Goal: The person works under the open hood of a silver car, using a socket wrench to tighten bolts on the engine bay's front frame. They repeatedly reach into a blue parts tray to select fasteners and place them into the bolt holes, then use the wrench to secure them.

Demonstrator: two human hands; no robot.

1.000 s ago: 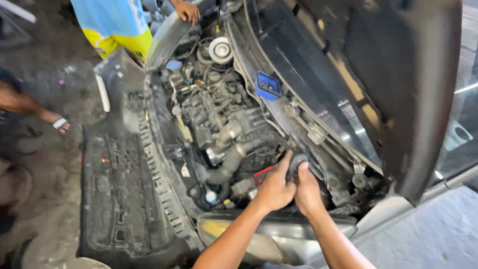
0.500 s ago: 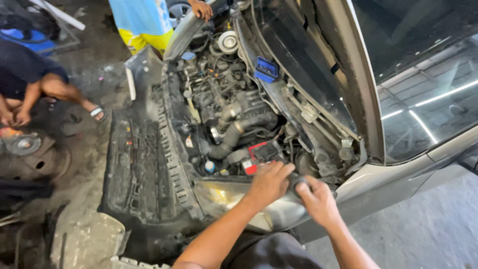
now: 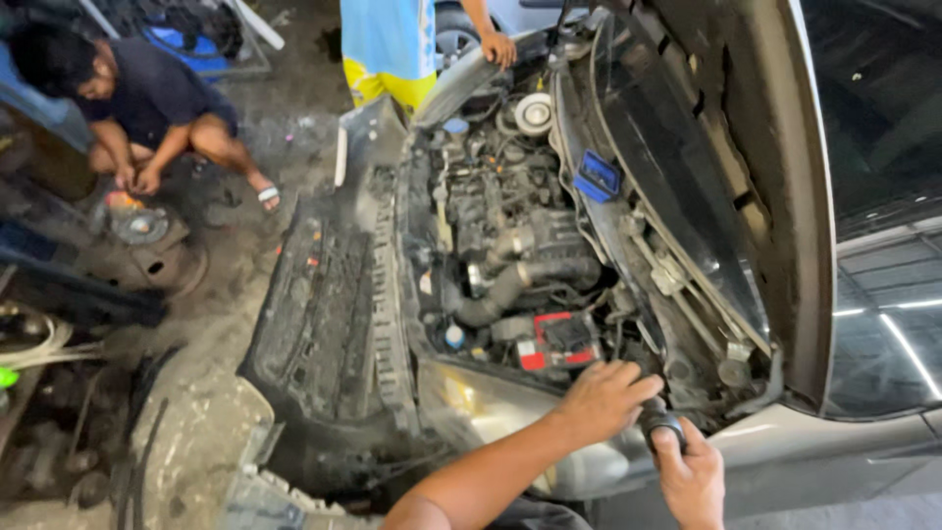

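Note:
I am leaning over the open engine bay (image 3: 510, 255) of a silver car. My right hand (image 3: 693, 481) is closed around a round black rubber part (image 3: 659, 420) at the near right corner of the bay. My left hand (image 3: 602, 397) lies just left of it, fingers spread, with the fingertips reaching over the top of the black part. A battery with a red cover (image 3: 557, 342) sits just beyond my left hand. The lower end of the black part is hidden behind my right hand.
The raised bonnet (image 3: 746, 147) stands to the right. A detached black front bumper (image 3: 324, 324) hangs off the car's nose. One person crouches over a wheel hub (image 3: 137, 224) at the far left. Another person's hand (image 3: 498, 47) rests on the far wing.
Both hands have drawn back from deeper in the bay to its near right corner. The view has swung left, showing more of the floor and the crouching person.

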